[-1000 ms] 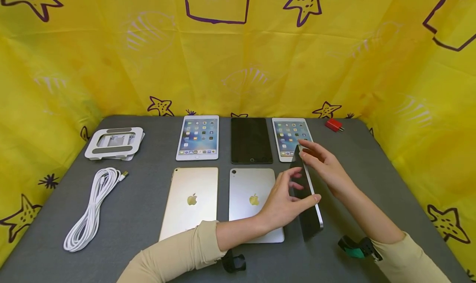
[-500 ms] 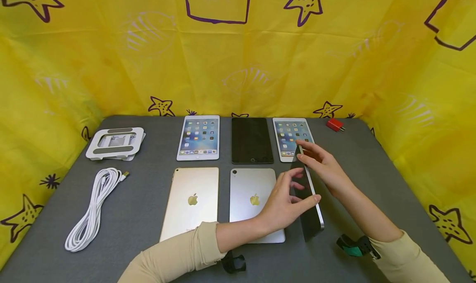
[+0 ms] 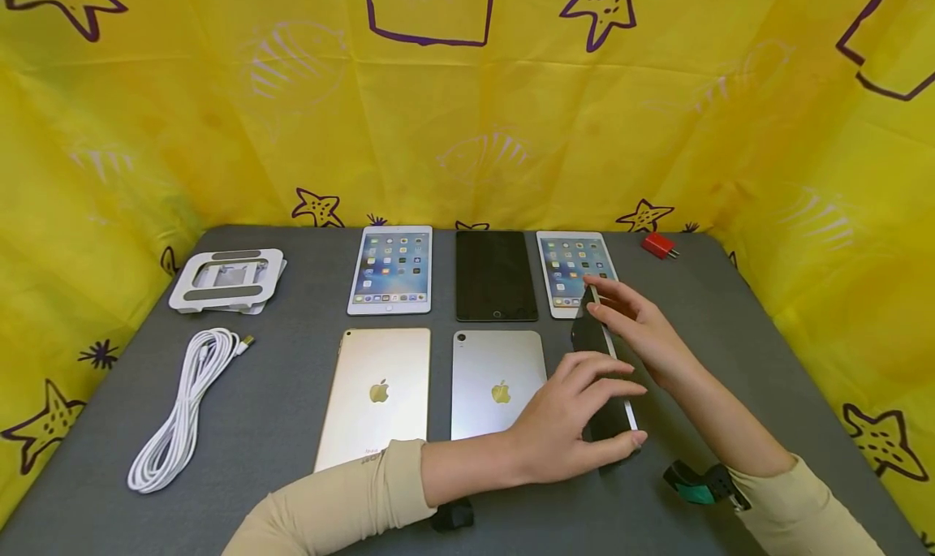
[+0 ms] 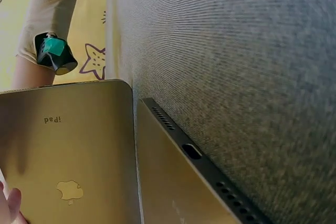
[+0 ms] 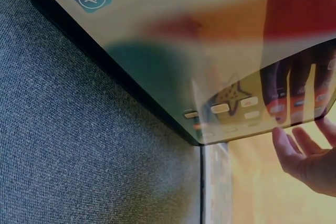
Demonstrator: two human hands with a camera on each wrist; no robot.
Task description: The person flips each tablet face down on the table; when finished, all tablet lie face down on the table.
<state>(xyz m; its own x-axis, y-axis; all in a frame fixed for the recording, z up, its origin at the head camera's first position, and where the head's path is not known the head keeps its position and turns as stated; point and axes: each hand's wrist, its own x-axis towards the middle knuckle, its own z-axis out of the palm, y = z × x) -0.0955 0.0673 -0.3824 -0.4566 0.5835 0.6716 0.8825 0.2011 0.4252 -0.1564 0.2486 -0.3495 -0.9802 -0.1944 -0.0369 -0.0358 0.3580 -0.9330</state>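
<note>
I log the thin, dark rectangular metal tablet [image 3: 588, 330] seemingly on edge on the grey fabric tabletop [image 3: 270, 430], left of the right grip [image 3: 641, 326], long axis running forward. Right, nearer, pinches its far upper corner; left grip [image 3: 573, 414] beside near end, fingers apart, contact unclear.

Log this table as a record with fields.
right hand: holds the raised tablet by its far upper corner
left hand: at its near end; contact unclear
back row: left white tablet, black tablet, right white tablet; screens up
front row: gold tablet, silver tablet; backs up
left side: white stand, white cable
far right: red plug
</note>
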